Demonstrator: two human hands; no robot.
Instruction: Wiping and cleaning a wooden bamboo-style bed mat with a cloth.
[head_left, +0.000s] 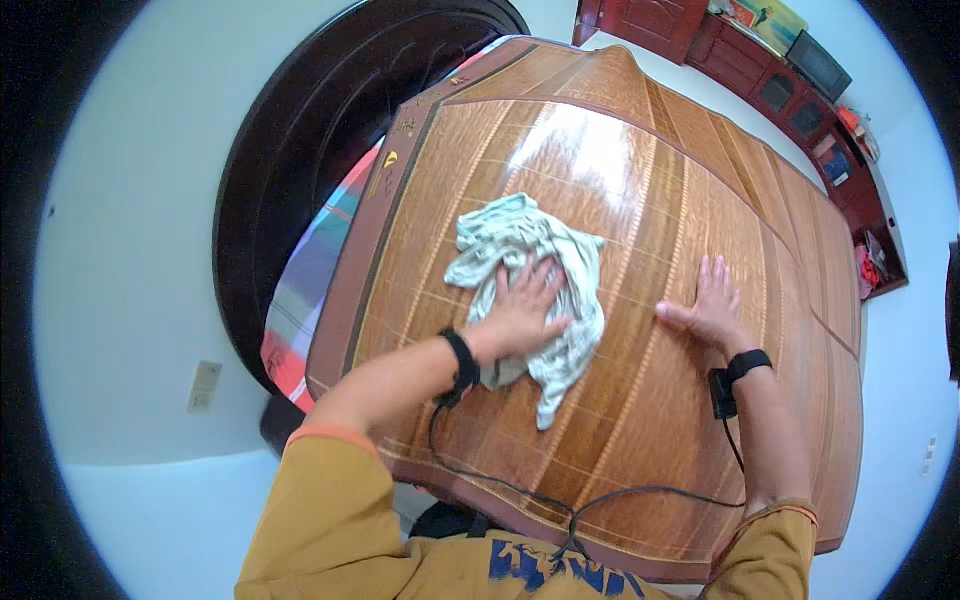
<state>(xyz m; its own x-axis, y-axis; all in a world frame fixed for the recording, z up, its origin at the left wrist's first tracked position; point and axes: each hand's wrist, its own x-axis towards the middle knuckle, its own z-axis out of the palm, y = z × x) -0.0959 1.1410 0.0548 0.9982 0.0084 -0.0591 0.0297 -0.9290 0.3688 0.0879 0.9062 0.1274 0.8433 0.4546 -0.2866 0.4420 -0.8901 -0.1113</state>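
Note:
My left hand lies flat, fingers spread, pressing down on a crumpled pale green cloth that rests on a glossy brown bamboo mat. My right hand lies palm down on the bare mat to the right of the cloth, fingers apart, holding nothing. Both wrists wear black bands with a black cable running back toward my body.
The mat covers a bed with a dark wooden headboard at the left. A striped colourful sheet shows at the mat's left edge. Dark red cabinets line the far right wall. A wall socket sits low left.

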